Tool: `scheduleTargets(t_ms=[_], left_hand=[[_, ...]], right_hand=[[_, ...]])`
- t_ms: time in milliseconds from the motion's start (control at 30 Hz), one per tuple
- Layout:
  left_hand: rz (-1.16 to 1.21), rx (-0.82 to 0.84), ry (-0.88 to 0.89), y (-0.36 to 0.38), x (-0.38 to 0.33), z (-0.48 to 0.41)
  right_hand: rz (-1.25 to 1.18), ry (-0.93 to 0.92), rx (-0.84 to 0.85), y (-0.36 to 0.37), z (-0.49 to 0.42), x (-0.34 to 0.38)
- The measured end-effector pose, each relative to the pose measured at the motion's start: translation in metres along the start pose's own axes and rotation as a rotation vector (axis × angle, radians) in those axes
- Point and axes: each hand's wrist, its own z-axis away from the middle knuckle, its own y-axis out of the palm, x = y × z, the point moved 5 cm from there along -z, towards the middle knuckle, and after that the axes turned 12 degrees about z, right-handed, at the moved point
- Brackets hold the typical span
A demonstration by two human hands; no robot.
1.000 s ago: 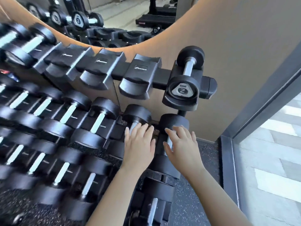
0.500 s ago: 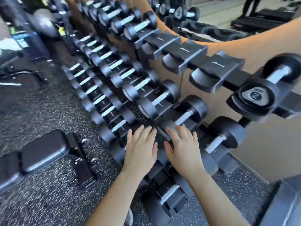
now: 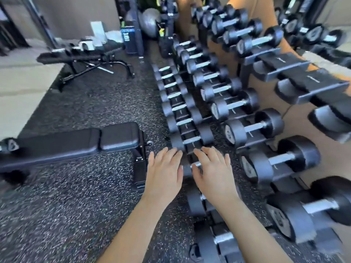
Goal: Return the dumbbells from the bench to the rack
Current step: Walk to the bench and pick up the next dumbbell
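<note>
A three-tier rack (image 3: 296, 73) runs along the right, filled with black dumbbells with silver handles (image 3: 254, 128); several top saddles near me hold nothing. A flat black padded bench (image 3: 79, 141) stands at the left, its visible pad bare, with a dumbbell end (image 3: 9, 146) at its far left edge. My left hand (image 3: 164, 173) and my right hand (image 3: 212, 171) hover palm down, fingers spread, holding nothing, above the lowest row of dumbbells (image 3: 191, 143) and just right of the bench's end.
A second adjustable bench (image 3: 83, 56) stands farther back on the speckled rubber floor (image 3: 76, 205). A grey exercise ball (image 3: 150, 21) and a blue box (image 3: 130, 39) sit at the back. Pale flooring borders the mat on the left.
The view has swung left, away from the rack's right end, bringing both benches and the floor into sight. Both hands stay open and side by side, now over the bottom row.
</note>
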Motion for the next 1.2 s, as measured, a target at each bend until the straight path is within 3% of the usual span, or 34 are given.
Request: scheduleTargets(t_ms=[500,800,1000,1200], left_hand=[[0.022,-0.127,-0.189,-0.117,0.195,0.109],[-0.051,-0.348,-0.293,-0.185,0.299,0.155],[-0.057,-0.394,-0.463,-0.204,0.370,0.166],[-0.133,-0.473,-0.489,-0.234,0.444,0.127]], right_hand=[[-0.049,-0.204,0.072,0.031,0.017,0.239],[-0.072,-0.422,0.124,0.053,0.016,0.377],[-0.066,-0.554,0.148,0.082,-0.016,0.449],[-0.143,-0.639,0.206,0.131,-0.084,0.521]])
